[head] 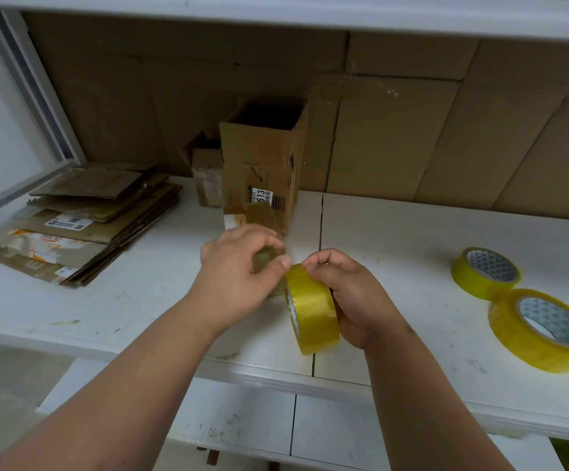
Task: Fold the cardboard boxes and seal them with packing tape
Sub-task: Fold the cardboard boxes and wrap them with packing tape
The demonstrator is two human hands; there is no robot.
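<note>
Small brown cardboard box [266, 229], sealed across its top with clear tape, lies on the white tabletop [395, 239] at centre, largely covered by the left hand [239, 263]. Nearest the viewer, the right hand [351, 297] holds a roll of translucent yellow packing tape [312, 309] on edge, fingers curled round its far side, thumb and forefinger pinching at the top of the roll. The left hand's grip is curled over the small box, its thumb tip touching the roll's top edge; whether it pinches a tape end cannot be told. To the right, two further yellow tape rolls [544, 329] lie flat, touching each other. At left, a stack of flattened brown cardboard boxes [79, 226]. Farther back, a tall open-topped brown cardboard box [262, 161] stands upright just behind the small box, before a backing of brown cardboard sheets [412, 130].
</note>
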